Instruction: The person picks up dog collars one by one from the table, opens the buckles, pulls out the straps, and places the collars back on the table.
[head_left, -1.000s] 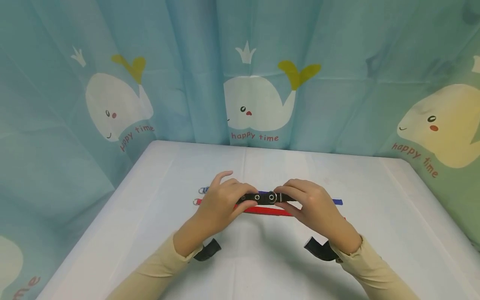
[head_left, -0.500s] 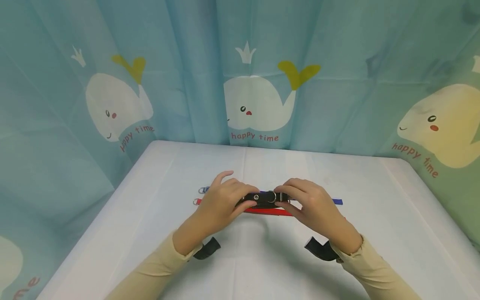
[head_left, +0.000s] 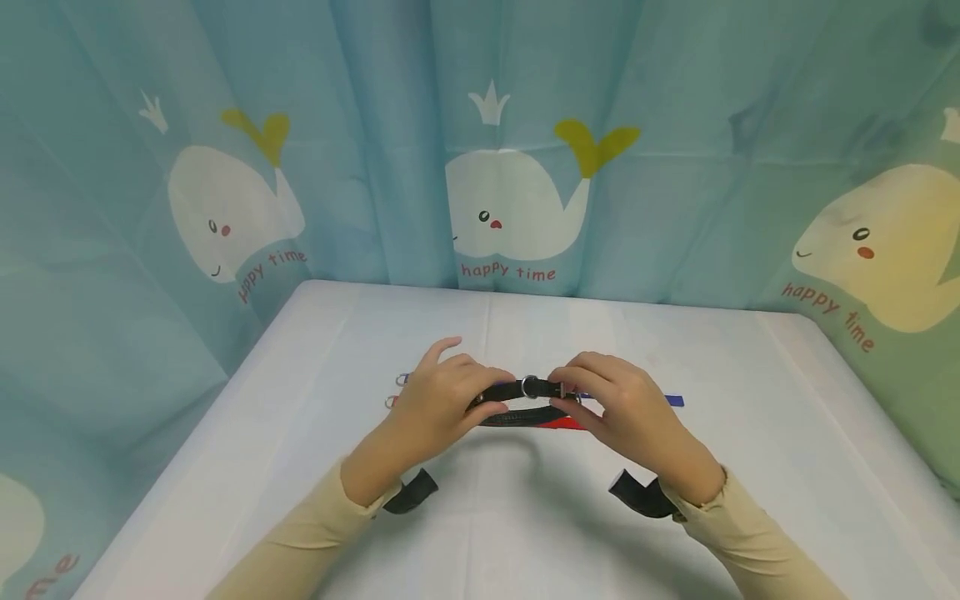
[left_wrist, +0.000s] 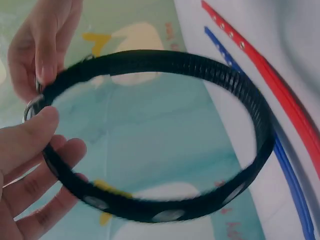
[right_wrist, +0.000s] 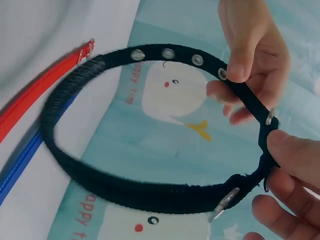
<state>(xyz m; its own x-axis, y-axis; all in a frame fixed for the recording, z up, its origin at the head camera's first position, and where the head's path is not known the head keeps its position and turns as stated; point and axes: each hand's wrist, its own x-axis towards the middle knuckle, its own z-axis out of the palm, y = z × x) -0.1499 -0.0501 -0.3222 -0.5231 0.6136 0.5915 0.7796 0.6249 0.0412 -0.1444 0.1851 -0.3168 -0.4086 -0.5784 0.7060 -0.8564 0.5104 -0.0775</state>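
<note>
A black pet collar (head_left: 543,388) with metal eyelets is fastened into a loop and held above the table. In the head view my left hand (head_left: 442,408) pinches its strap on the left. My right hand (head_left: 622,408) grips it on the right, beside the buckle. Between the hands a metal ring (head_left: 529,387) shows on the strap. From the left wrist the whole loop of the black collar (left_wrist: 165,210) hangs out from both hands. The right wrist view shows its row of eyelets near the left hand (right_wrist: 255,50), with the right hand (right_wrist: 300,175) close by the buckle end.
Behind and below the hands, a red collar (left_wrist: 280,87) and a blue collar (left_wrist: 290,175) lie side by side on the white table (head_left: 540,533). Black straps (head_left: 641,497) hang at the wrists. A whale-print curtain (head_left: 675,225) stands along the table's far edge.
The front strap has slid so its eyelets no longer show between my hands in the head view. The ring sits further left of my right fingers. The loop's other side now shows below.
</note>
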